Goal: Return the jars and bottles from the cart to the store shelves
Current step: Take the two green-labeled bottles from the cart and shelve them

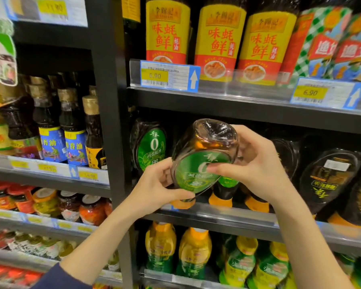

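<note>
Both my hands hold a dark squeeze bottle with a green oval label (198,161), tilted with its clear base pointing up toward me. My left hand (154,188) grips its lower end near the orange cap, thumb under the label. My right hand (256,165) grips the upper body, thumb lying across the label. The bottle hovers in front of the middle shelf (217,215), where a matching green-label bottle (149,146) stands cap-down at the left. The cart is out of view.
Dark cap-down bottles (327,180) fill the same shelf to the right. Yellow-red oyster sauce bottles (217,42) stand on the shelf above, yellow-green bottles (194,251) below. A black upright post (111,122) separates the left bay of sesame oil bottles (73,130) and jars (90,209).
</note>
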### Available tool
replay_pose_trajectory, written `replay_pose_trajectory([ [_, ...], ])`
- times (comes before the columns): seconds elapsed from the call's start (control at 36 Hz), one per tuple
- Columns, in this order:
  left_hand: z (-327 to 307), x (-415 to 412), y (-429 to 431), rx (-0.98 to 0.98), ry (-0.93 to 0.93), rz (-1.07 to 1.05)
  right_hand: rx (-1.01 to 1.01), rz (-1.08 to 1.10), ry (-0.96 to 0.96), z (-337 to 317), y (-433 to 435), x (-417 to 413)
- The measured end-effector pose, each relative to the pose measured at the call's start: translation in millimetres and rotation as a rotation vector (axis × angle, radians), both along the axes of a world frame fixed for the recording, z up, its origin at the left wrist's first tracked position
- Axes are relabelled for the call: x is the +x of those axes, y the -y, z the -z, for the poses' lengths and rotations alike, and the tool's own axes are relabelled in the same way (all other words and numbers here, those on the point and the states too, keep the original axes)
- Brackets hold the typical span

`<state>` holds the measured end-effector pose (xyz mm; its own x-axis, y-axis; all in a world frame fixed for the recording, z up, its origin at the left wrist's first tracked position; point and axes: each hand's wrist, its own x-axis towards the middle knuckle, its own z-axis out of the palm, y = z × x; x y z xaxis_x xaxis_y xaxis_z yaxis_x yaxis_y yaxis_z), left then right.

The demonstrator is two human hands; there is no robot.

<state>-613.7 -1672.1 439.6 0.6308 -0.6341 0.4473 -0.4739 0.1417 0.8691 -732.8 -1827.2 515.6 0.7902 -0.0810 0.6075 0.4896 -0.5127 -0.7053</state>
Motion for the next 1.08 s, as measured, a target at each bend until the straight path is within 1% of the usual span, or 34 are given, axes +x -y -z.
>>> replay_pose_trajectory([
  [0.11, -0.8, 10.2, 2.2, -0.021, 0.009, -0.005, 0.03, -0.037, 0.06, 1.2, -2.7, 3.3],
  [0.25, 4.5, 19.8, 7.9, -0.027, 0.017, -0.023, 0.017, -0.017, 0.055, 3.6, 1.7, 13.3],
  [0.42, 16.7, 29.9, 17.9, 0.021, 0.018, -0.075, -0.036, 0.053, -0.017, 15.3, 15.9, 27.2],
  [0.58, 32.9, 35.3, 24.1, 0.096, -0.013, -0.103, -0.133, 0.106, -0.097, 23.0, 20.2, 38.6],
  [0.69, 38.7, 37.4, 23.3, 0.124, -0.057, -0.129, -0.153, 0.151, -0.138, 26.4, 22.5, 44.8],
  [0.89, 38.1, 40.3, 26.5, 0.14, -0.141, -0.166, -0.37, 0.3, -0.183, 16.8, 17.0, 50.8],
  [0.94, 38.9, 39.9, 27.0, 0.135, -0.171, -0.176, -0.494, 0.392, -0.177, 10.8, 13.8, 51.0],
  [1.03, 40.9, 39.6, 26.9, 0.124, -0.192, -0.178, -0.751, 0.557, -0.14, 0.8, 6.5, 51.2],
  [1.08, 43.0, 40.3, 27.8, 0.109, -0.2, -0.179, -0.849, 0.599, -0.139, -2.4, 2.8, 53.0],
])
